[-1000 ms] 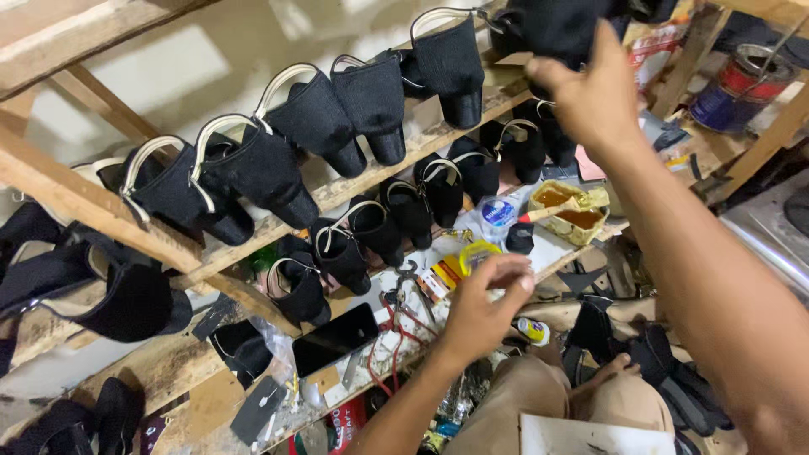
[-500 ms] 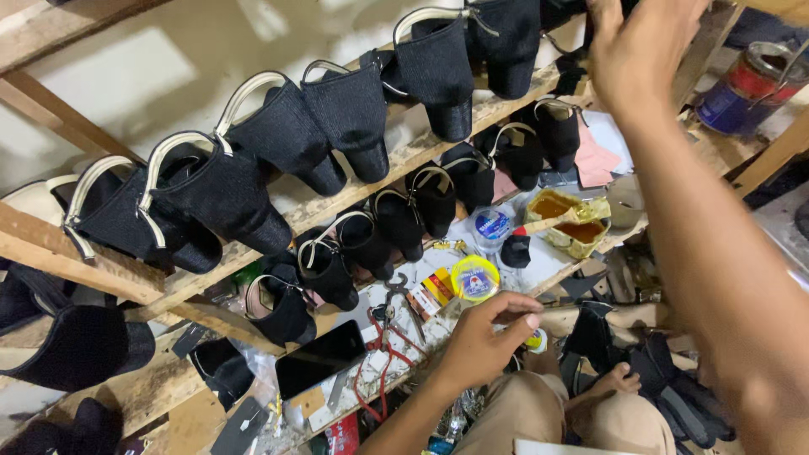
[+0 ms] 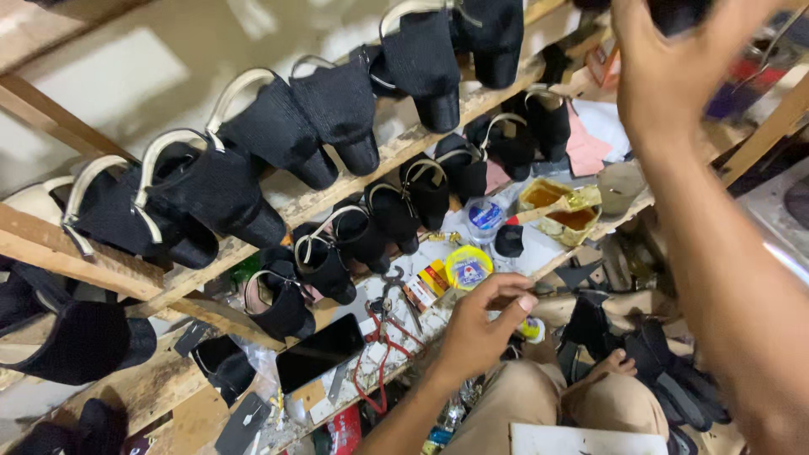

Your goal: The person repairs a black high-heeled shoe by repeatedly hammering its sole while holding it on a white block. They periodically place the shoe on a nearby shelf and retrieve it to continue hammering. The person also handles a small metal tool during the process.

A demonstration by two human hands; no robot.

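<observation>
Higher now, the right hand (image 3: 674, 76) lifts a dark shoe (image 3: 678, 13), fingers curled around it; left hand (image 3: 480, 333) pinches a thin brush (image 3: 552, 289), ready at the bench (image 3: 539, 257).

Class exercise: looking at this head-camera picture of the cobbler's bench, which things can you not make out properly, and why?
- Right hand, head view: blurred by motion; the dark object in its grip is cut off by the top edge.
- Left hand, head view: pinches a thin brush-like tool; its tip is too small to identify.
- Round yellow tin: its contents cannot be told.
</observation>
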